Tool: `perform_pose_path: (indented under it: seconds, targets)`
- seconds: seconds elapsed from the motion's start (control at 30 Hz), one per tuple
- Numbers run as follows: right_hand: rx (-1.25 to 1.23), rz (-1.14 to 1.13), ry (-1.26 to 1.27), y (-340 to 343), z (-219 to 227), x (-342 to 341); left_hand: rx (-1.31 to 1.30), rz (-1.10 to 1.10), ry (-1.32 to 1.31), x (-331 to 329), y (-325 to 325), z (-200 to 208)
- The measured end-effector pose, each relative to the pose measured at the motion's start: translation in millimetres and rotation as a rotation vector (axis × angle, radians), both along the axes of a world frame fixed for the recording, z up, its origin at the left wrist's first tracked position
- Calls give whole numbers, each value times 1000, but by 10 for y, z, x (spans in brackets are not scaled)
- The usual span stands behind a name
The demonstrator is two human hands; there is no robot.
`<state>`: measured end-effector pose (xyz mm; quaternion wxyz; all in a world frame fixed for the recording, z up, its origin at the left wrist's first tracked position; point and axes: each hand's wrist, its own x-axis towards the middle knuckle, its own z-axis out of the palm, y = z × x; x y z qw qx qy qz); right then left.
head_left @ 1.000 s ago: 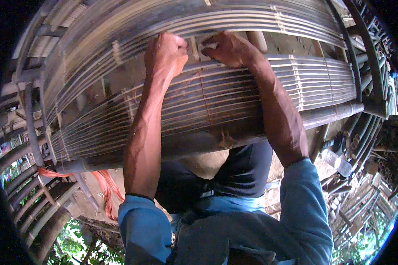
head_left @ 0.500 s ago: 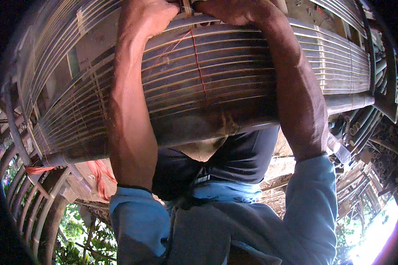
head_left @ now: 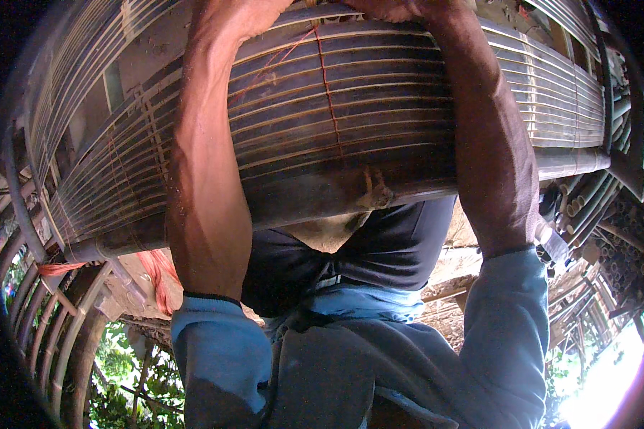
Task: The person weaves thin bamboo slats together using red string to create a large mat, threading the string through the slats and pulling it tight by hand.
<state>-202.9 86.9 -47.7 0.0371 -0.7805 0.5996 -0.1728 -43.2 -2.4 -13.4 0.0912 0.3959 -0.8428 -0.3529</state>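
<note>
We are reaching both arms up over bamboo slat panel (head_left: 379,107), panel filling upper frame, lying across in front of chest. Left hand (head_left: 240,11) resting at top edge of panel, mostly cropped; grip state we cannot tell. Right hand (head_left: 397,7) pressing beside it at top rim, also cropped; we cannot tell whether fingers are closing. Red binding cord (head_left: 329,93) running down slats between forearms. Thick bamboo pole (head_left: 300,196) edging panel bottom.

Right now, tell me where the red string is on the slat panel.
In the head view, the red string runs down the middle of the bamboo slat panel, between the two forearms, nearer the left forearm than the right forearm.
</note>
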Motion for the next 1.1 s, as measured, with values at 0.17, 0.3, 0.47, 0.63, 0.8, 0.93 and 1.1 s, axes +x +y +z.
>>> perform_pose_path:
  seconds: [0.17,0.3,0.47,0.63,0.8,0.93,1.1]
  targets:
    - [-44,-12,68,10,-91,-101,27,-15,-104,-97,54,40]
    - [-88,5,87,-10,-84,-44,7,-56,-71,-34,9,58]
    - [-131,17,103,-37,-70,5,5,-17,-82,9,31,133]
    - [-157,-10,127,-29,-81,-40,1,-21,-105,-27,31,113]
    - [-181,-3,142,-15,-104,6,23,-9,-132,-11,-6,92]
    - [-166,-15,166,106,-185,-70,30,-17,-82,-129,65,16]
    - [-205,19,152,28,-92,60,6,-33,-90,23,-7,85]
